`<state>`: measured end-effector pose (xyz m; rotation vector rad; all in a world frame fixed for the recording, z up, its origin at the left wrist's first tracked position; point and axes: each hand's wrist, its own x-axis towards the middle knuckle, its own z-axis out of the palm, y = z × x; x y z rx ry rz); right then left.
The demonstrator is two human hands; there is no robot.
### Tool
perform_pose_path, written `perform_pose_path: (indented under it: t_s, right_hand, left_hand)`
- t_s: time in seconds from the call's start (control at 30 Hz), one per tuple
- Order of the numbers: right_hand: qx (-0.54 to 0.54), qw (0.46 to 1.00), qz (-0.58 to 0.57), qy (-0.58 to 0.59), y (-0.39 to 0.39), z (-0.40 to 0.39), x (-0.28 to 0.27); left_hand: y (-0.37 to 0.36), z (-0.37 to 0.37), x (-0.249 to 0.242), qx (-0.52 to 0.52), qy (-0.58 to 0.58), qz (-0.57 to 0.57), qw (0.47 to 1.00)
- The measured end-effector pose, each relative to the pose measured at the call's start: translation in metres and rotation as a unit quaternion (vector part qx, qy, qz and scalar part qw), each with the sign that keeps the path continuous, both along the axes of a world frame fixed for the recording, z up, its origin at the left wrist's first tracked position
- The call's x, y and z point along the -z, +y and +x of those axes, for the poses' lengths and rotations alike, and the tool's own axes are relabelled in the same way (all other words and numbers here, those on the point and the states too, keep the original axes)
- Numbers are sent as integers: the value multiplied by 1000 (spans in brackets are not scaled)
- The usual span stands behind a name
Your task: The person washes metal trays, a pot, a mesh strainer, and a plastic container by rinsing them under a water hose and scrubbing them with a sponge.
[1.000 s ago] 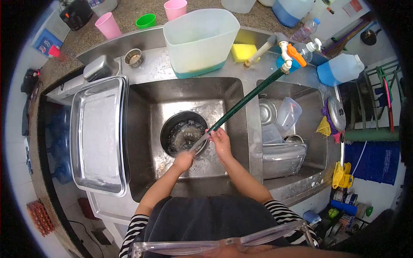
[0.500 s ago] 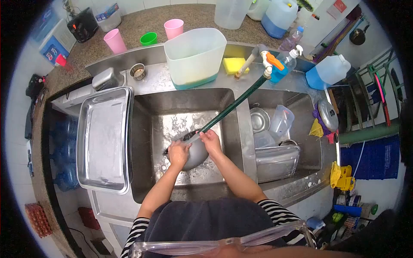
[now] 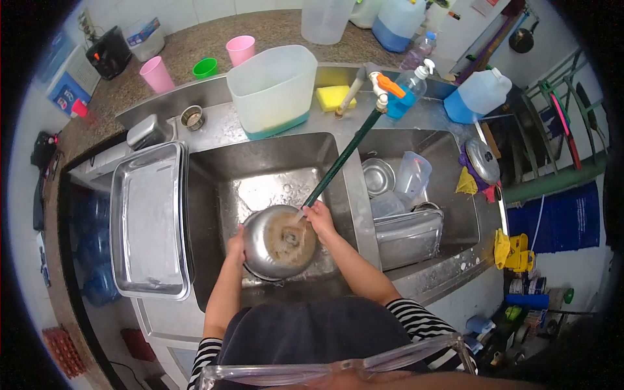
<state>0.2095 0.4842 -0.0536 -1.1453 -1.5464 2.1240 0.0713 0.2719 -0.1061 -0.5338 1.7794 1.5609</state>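
A round metal pot (image 3: 260,250) is tilted over the left sink basin (image 3: 214,195), its brown-stained bottom facing up toward me. My left hand (image 3: 236,247) grips the pot's left side. At the upper right of the pot, my right hand (image 3: 318,220) is closed around the lower end of a green hose (image 3: 341,162), close beside the pot. The hose runs up to a tap with an orange handle (image 3: 390,86). Clear water seems to run from the hose end onto the pot's bottom.
Metal trays (image 3: 148,221) lie left of the basin. The right basin holds a metal bowl (image 3: 378,177), plastic containers (image 3: 413,175) and a metal pan (image 3: 409,237). Behind stand a translucent tub (image 3: 273,88), a yellow sponge (image 3: 333,98) and a spray bottle (image 3: 408,94).
The pot has been turned so its stained bottom shows. My left hand has moved left and down to the pot's side. The whole view has shifted slightly.
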Motion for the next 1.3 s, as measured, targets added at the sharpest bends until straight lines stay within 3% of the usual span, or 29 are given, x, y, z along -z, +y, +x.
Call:
perform_pose_path:
  t_s: [0.07,0.13,0.2,0.23,0.27,0.33,0.37,0.4,0.5,0.57,0.63,0.77,0.87,0.93,1.0,1.03,1.07,1.1,1.17,1.2,1.23,1.27,1.3]
  right_hand:
    - [37,999,-4,0,3,3,25]
    - [46,998,-38,-20,5,11,36]
    - [54,994,-86,-41,-3,17,29]
    - [48,987,-131,-75,-6,19,27]
    - [23,985,-156,-64,-10,27,24]
    - [-50,996,-78,-11,-12,43,-28]
    - [-50,997,41,51,-2,55,-37]
    - [-50,980,160,110,11,71,-47]
    - [47,908,411,-58,76,118,-93]
    - [-18,856,464,-228,121,155,-87]
    - [-161,745,551,-339,145,191,-82]
    - [-227,709,576,-339,146,209,-81]
    - [-170,712,623,-275,129,184,-95]
    - [-76,802,575,-142,106,152,-98]
    - [-87,891,439,-79,78,122,-95]
    - [-93,892,437,-71,65,103,-86]
    - [-15,959,284,-9,52,82,-72]
    - [61,990,117,52,43,66,-61]
    - [86,988,130,18,34,38,-46]
    - [117,982,147,-24,31,22,-45]
    - [127,987,91,-46,28,11,-57]
    - [163,985,48,-33,21,3,-69]
    - [176,982,50,-34,15,-3,-76]
  left_hand:
    - [2,-14,-32,-39,-3,-44,998]
    - [7,-21,-52,-8,75,-68,995]
    - [16,-18,-82,125,258,-178,941]
    - [14,-20,-64,146,335,-153,918]
    - [11,-24,-47,152,334,-145,919]
    - [9,-27,-29,264,500,-234,791]
    - [15,-23,-28,245,503,-145,816]
    - [19,-23,-25,247,501,-142,817]
    - [32,-20,-26,326,601,-164,711]
    - [38,-17,-22,343,614,-183,687]
    - [38,-16,-7,388,597,-233,663]
    - [30,-17,13,439,594,-275,616]
    - [22,-11,21,407,606,-310,609]
    - [19,-11,8,399,609,-312,611]
    - [20,-4,-28,379,600,-245,661]
    - [21,-2,-53,359,583,-181,706]
    - [19,3,-69,354,584,-190,705]
    - [16,6,-82,300,556,-160,759]
    - [-3,4,-92,215,434,-91,870]
    - [-11,4,-100,174,365,-121,906]
    - [-14,10,-114,59,294,-34,954]
    - [-18,19,-129,-57,217,59,973]
    - [-26,24,-145,-84,159,109,978]
